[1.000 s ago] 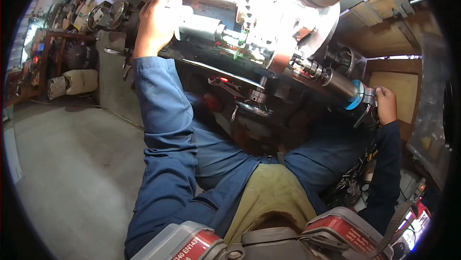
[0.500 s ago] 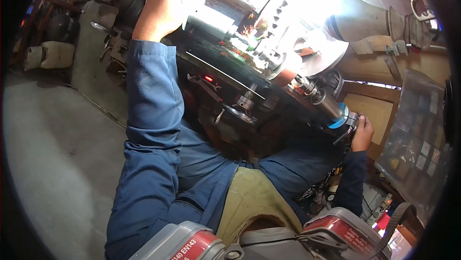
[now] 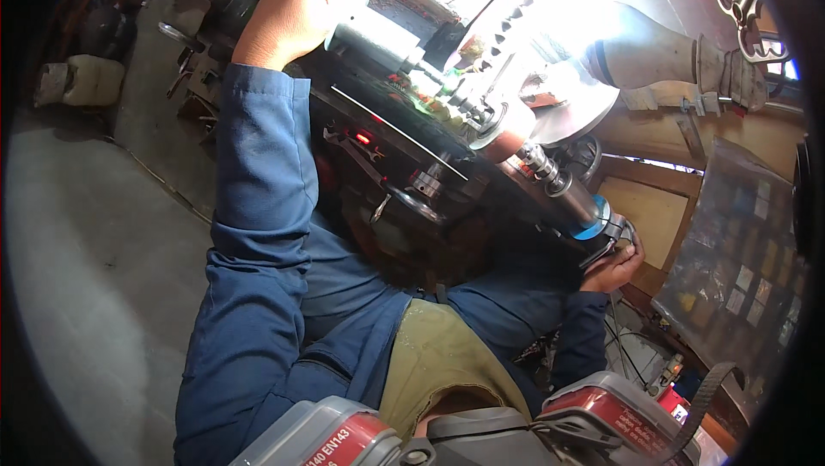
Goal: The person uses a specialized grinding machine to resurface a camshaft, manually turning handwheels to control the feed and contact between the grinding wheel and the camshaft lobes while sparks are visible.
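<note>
My left hand, a ring on one finger, is closed about the far end of a silver metal cylinder on a machine; its fingertips are partly hidden. A thin shaft runs from that cylinder toward the middle of the machine, where bright glare washes out detail. On the right, my right hand has its fingers wrapped round a metal clamp collar with a small dark lever. The collar sits at the end of a dark cylinder with a blue ring.
A handwheel and a wrench lie below the machine's front edge. A pale disc and a pale jointed duct stand at the far right. A plastic pouch sheet hangs at right; a beige canister is at left.
My right hand has shifted from the outer side of the collar to underneath it. The orange sparks near the thin shaft no longer show. My left hand stays on the silver cylinder.
</note>
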Demonstrator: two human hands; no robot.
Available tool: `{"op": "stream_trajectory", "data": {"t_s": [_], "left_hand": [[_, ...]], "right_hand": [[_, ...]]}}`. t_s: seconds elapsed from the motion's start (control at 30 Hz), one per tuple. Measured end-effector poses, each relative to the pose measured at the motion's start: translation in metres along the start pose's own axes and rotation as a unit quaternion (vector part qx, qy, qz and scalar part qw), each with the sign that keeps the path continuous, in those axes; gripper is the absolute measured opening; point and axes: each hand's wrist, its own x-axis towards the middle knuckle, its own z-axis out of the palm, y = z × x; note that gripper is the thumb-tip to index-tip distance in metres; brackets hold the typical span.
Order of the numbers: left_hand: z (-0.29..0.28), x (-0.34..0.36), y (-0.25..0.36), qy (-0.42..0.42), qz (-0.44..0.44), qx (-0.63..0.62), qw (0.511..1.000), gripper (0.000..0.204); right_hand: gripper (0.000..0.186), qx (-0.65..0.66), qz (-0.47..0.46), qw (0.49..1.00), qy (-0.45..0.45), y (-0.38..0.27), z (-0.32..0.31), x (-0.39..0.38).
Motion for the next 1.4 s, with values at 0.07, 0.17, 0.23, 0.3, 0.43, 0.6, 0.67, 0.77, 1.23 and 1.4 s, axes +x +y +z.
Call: {"op": "stream_trajectory", "data": {"t_s": [0.07,0.17,0.23,0.3,0.43,0.6,0.67,0.77,1.23,1.4], "left_hand": [[-0.004,0.0,0.009,-0.018,-0.028,0.036,0.999,0.051],[-0.003,0.001,0.012,-0.031,-0.057,0.058,0.996,0.053],[-0.002,0.001,0.011,-0.032,-0.061,0.067,0.995,0.054],[-0.002,0.0,0.011,-0.03,-0.053,0.08,0.995,0.056],[-0.002,0.001,0.015,-0.036,-0.086,0.079,0.993,0.04],[-0.003,0.005,0.017,-0.058,-0.091,0.047,0.993,0.02],[-0.006,0.004,0.019,-0.051,-0.096,0.044,0.993,0.021],[-0.004,0.001,0.015,-0.04,-0.093,0.062,0.993,0.021],[-0.002,-0.002,0.016,-0.026,-0.09,0.036,0.995,0.02],[0.0,0.0,0.012,-0.033,-0.075,0.036,0.996,0.02]], "right_hand": [[0.036,-0.039,-0.007,0.997,-0.072,0.001,-0.01,0.019],[0.034,-0.07,0.033,0.982,-0.174,0.003,-0.015,0.044],[0.031,-0.067,0.061,0.972,-0.217,0.017,-0.015,0.058],[0.029,-0.072,0.07,0.962,-0.256,0.026,-0.015,0.068],[0.027,-0.068,0.087,0.942,-0.316,0.023,-0.013,0.08],[0.026,-0.034,0.164,0.904,-0.394,0.029,-0.008,0.096],[0.025,-0.036,0.198,0.874,-0.443,0.04,-0.004,0.111],[0.023,-0.025,0.244,0.81,-0.533,0.069,0.009,0.136],[0.022,-0.1,0.139,0.791,-0.587,0.086,0.007,0.146],[0.027,-0.083,0.092,0.931,-0.343,0.027,-0.012,0.09]]}}
